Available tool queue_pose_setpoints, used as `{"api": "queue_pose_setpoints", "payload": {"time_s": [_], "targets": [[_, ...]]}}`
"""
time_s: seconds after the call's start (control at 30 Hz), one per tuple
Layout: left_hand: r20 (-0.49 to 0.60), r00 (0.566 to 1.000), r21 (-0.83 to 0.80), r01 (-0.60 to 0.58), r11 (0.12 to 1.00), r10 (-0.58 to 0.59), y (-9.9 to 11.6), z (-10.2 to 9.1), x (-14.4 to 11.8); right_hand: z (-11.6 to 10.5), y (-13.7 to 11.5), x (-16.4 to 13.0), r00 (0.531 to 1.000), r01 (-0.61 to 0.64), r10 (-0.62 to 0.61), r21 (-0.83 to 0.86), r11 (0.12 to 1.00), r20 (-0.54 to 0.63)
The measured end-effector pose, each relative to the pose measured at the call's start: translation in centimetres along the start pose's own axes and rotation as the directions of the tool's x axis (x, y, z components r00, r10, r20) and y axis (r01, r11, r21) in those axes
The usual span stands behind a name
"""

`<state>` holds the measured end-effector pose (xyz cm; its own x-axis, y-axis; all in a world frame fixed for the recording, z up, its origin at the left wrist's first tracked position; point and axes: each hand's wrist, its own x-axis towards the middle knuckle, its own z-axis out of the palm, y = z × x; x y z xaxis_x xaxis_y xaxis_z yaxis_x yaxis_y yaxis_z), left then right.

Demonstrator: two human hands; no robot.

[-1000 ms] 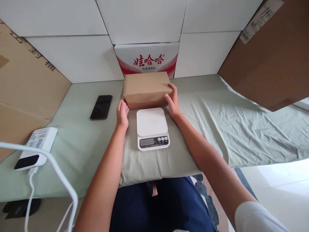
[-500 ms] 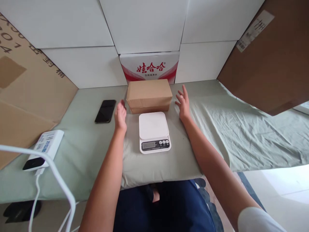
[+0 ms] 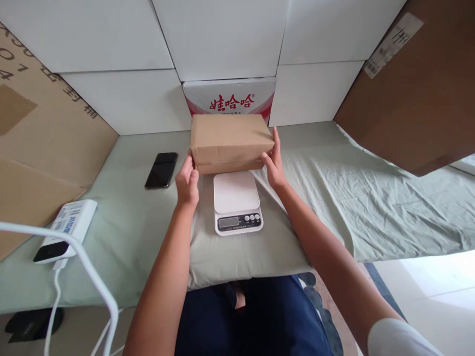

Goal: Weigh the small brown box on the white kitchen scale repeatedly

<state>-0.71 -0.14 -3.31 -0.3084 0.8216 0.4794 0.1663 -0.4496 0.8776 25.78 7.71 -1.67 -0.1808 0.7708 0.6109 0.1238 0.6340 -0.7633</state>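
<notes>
Between my two hands is a brown cardboard box (image 3: 230, 136), held by its short ends. My left hand (image 3: 187, 183) grips the lower left end, with the thumb in front and the other fingers partly hidden behind the box. At the right end, my right hand (image 3: 274, 160) has its thumb on the front corner and a finger stretched up along the side. The box appears raised a little off the cloth. Just in front of it lies a white kitchen scale (image 3: 236, 195), its platform bare and its display (image 3: 229, 222) showing no digits that I can read.
A black phone (image 3: 162, 170) lies to the left. Nearer me on that side is a white power bank (image 3: 67, 230) with a cable (image 3: 85, 262) looping up. Large cardboard panels (image 3: 44, 123) stand left and right (image 3: 404, 99). A red and white carton (image 3: 232, 96) stands behind.
My hands, open and apart from the box before, have closed on its two ends. The box has come up slightly and toward me, and now covers more of the carton's lettering.
</notes>
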Motion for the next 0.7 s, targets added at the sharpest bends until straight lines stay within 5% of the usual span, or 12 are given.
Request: {"api": "queue_pose_setpoints", "payload": {"time_s": [0.1, 0.33, 0.7], "targets": [[-0.08, 0.988, -0.031, -0.133, 0.991, 0.13, 2.8, -0.7, -3.0, -0.9, -2.6, -2.1, 0.998, 0.064, -0.065, -0.066, 0.996, -0.005], [-0.096, 0.995, -0.105, -0.018, 0.994, 0.008, 4.2, -1.9, -10.6, -2.3, -3.1, -9.1, 0.997, 0.05, -0.04, -0.145, 0.988, 0.071], [-0.112, 0.991, -0.116, 0.059, 0.992, -0.072, 3.4, -2.3, -12.0, -1.6, -3.8, -9.6, 0.998, 0.062, -0.059, -0.137, 0.989, 0.027]]}}
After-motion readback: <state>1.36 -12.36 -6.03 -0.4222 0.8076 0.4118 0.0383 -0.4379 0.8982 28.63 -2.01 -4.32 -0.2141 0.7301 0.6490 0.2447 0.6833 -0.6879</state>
